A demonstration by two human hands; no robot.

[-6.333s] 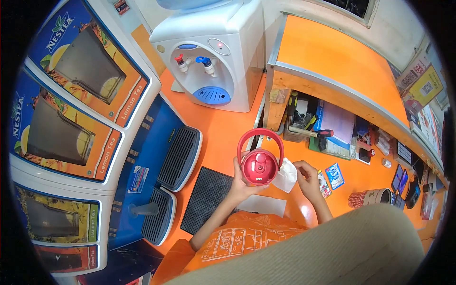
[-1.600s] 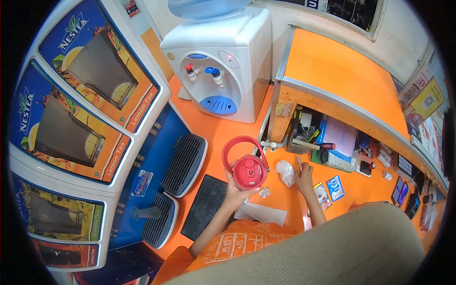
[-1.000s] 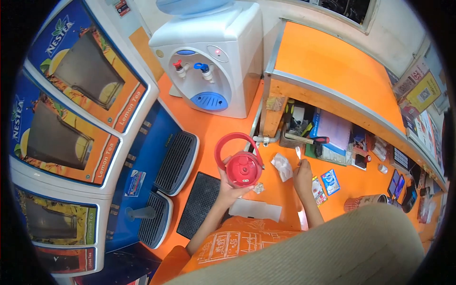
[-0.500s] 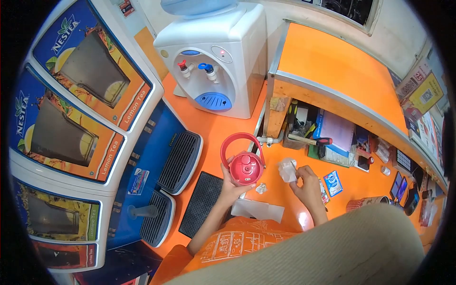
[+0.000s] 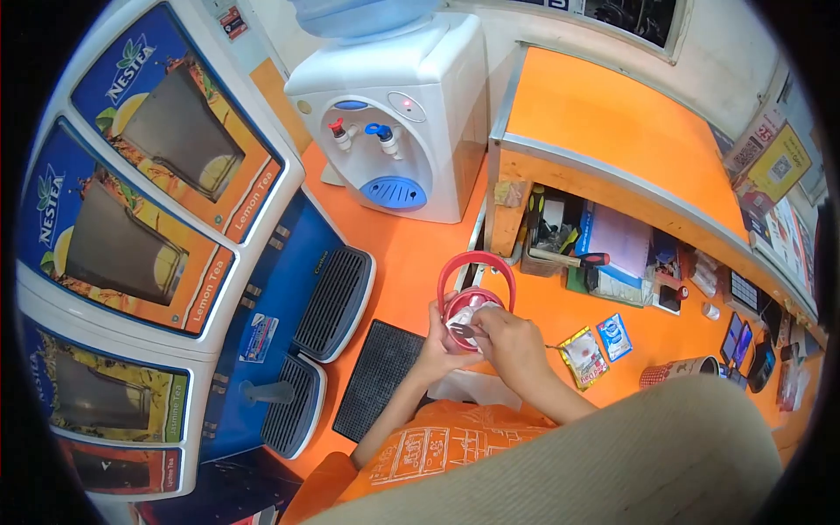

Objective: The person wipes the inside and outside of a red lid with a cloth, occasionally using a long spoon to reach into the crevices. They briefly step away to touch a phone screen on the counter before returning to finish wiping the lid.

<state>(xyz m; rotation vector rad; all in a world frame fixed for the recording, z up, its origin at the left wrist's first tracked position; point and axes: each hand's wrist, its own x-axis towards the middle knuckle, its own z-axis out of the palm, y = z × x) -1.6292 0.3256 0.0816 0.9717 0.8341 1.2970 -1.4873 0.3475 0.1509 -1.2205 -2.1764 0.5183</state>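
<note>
Half a second ago the right hand was out on the orange surface, picking at the crumpled tissue. It has since swung in to the left and carried the tissue onto the red jug, and the small scrap that lay beside the jug is no longer in sight.

The right hand [image 5: 512,343] is closed over the tissue [image 5: 472,317], its fingers curled down and pressing the wad against the top of the jug. So the jug lies directly under its fingertips and a little to their left. The left hand [image 5: 440,339] grips the red jug [image 5: 457,302] from the near left side, fingers wrapped round the body, holding it upright just above the surface [image 5: 411,245]. Both hands are on the jug and touch each other across its lid. Much of the lid is hidden beneath them.

The jug's loop handle [image 5: 475,259] stands clear of both hands and arches away from the person toward the water dispenser [image 5: 394,114]. A black drip mat [image 5: 378,367] lies just left of the left wrist. Two sachets [image 5: 584,357] lie near the right forearm but apart from it.
</note>
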